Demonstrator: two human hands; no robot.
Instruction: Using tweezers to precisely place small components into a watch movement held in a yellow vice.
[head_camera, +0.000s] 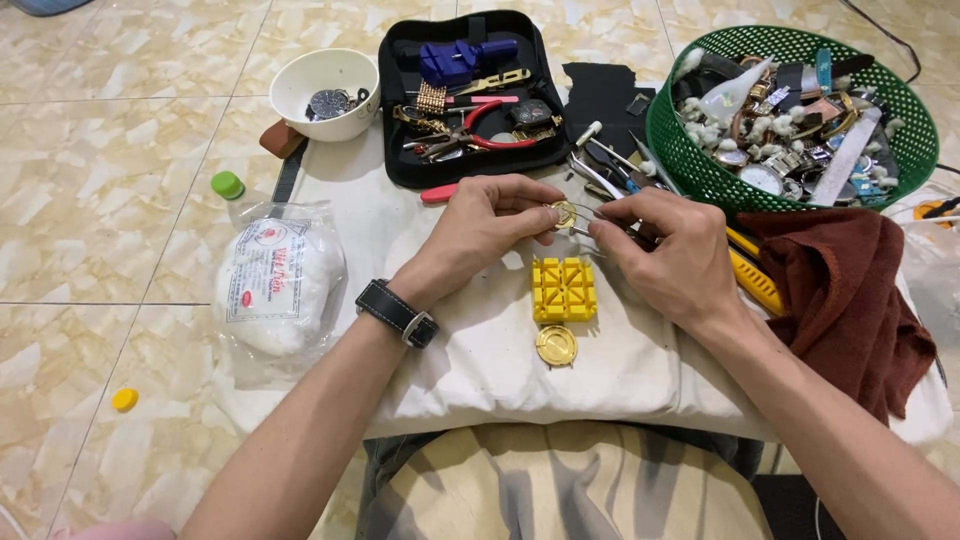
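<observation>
Gold-coloured, the small round watch case (564, 212) sits pinched in the left hand's (480, 235) fingertips above a white cloth-covered surface (640, 370). Beside it, the right hand (665, 255) grips thin metal tweezers (583, 231), tips touching the case. Below lie a yellow holder block (564, 290) and a gold case back (556, 345).

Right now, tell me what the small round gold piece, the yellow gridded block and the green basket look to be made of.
Small round gold piece, pinched by the left hand: probably polished metal, it glints. Yellow gridded block: matte moulded plastic, likely. Green basket: plastic mesh.
</observation>
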